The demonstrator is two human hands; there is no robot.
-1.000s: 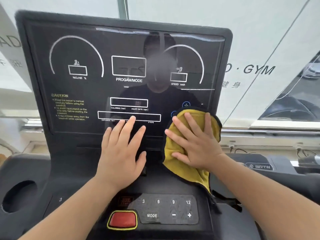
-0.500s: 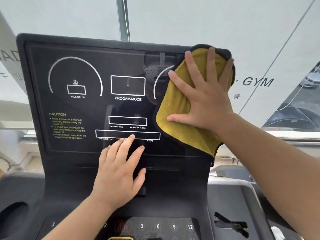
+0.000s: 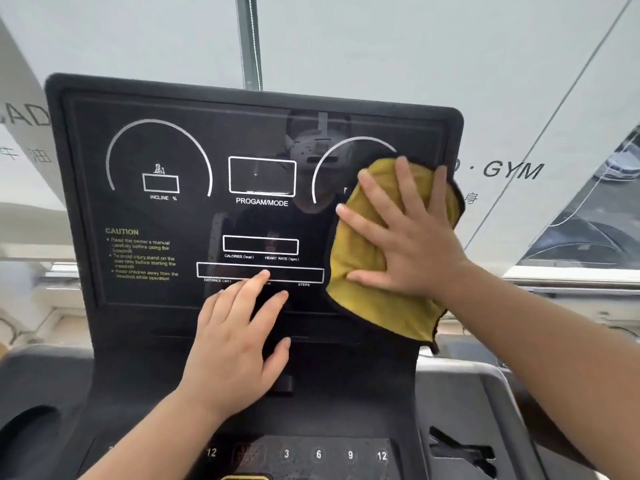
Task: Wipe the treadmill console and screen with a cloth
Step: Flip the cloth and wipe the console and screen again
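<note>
right hand (image 3: 408, 237) flat, fingers spread, pressing cloth (image 3: 388, 299) on screen (image 3: 173, 265) right side | left hand (image 3: 235, 344) open, braced low centre | unwiped area likely lies left of cloth; right hand nearer

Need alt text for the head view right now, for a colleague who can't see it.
The right hand presses a yellow cloth flat against the right side of the black treadmill screen. The left hand rests open at the screen's lower edge.

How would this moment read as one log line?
step: screen wipe | right hand: flat, presses yellow cloth on screen's right side | left hand: flat on console
</note>
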